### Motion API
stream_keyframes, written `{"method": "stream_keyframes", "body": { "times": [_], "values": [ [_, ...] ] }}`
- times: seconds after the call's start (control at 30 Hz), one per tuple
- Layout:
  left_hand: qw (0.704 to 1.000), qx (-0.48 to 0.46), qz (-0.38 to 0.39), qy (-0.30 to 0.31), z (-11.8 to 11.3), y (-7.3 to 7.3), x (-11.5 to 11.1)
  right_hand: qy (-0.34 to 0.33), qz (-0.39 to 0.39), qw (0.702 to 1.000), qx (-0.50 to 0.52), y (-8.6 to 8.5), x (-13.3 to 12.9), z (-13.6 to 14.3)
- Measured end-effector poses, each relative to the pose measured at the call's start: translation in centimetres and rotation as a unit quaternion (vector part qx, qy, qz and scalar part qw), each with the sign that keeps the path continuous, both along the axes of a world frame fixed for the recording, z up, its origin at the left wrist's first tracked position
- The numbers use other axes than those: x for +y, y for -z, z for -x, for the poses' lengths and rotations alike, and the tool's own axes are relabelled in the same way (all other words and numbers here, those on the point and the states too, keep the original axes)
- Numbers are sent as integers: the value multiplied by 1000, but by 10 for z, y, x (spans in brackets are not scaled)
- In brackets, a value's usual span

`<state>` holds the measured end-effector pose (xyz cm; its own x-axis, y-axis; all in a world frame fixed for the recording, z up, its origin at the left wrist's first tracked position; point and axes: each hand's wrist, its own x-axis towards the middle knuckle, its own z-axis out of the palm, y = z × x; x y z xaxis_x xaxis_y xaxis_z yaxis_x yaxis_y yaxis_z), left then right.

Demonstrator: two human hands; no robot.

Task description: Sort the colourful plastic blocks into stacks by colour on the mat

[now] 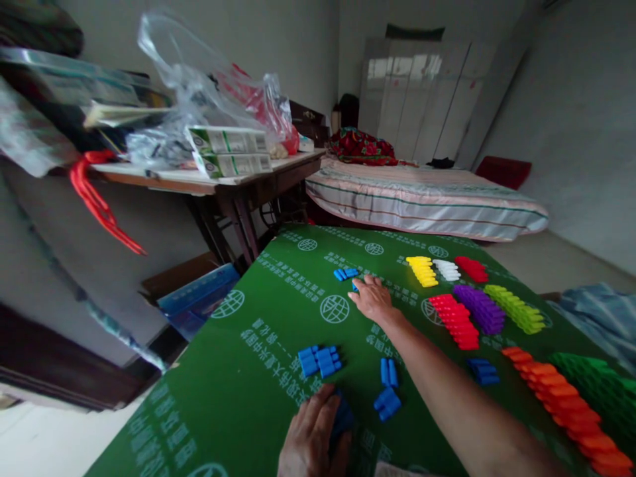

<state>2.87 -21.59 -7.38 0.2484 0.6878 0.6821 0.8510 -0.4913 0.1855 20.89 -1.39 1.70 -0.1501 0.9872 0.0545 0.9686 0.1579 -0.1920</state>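
Note:
My right hand (372,298) reaches to the far part of the green board, its fingers closed at a small blue building block (354,286) that is mostly hidden. Just beyond it lie a few more blue pieces (345,273). Close to me, my left hand (313,430) curls around a darker-looking blue block (342,416), partly covered by the fingers. In front of that hand rests a group of blue blocks (320,361). Two other blue pieces lie to its right, an upper one (389,372) and a lower one (387,403).
Sorted block rows stand at right: yellow (422,271), white (446,269), purple (479,309), lime (515,308), orange (566,404), green (596,384) and reds (454,321). Dark blue blocks (483,371) lie under the forearm's right side. A cluttered desk (293,165) and a bed (422,195) stand beyond.

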Motion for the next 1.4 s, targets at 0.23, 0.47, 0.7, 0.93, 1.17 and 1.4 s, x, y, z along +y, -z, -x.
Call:
{"method": "stream_keyframes", "body": {
  "times": [0.23, 0.47, 0.7, 0.93, 1.17, 1.4],
  "values": [
    [998, 43, 39, 10, 1, -16, -2, -21, -12, 1000, -7, 14, -24, -3],
    [999, 9, 51, 10, -7, -35, -1, 8, -2, 1000, -14, 12, -104, -50],
    [995, -17, 102, 11, -11, -37, 2, 15, -3, 998, 61, 15, -186, -89],
    [992, -15, 126, 16, -12, -39, 6, 94, -77, 986, 112, 21, -224, -115],
    [990, -17, 139, 8, -11, -37, 7, 147, -49, 986, 68, 14, -216, -110],
    [994, 5, 106, 15, -10, -35, 9, 178, -14, 984, 2, 11, -218, -116]
  ]
}}
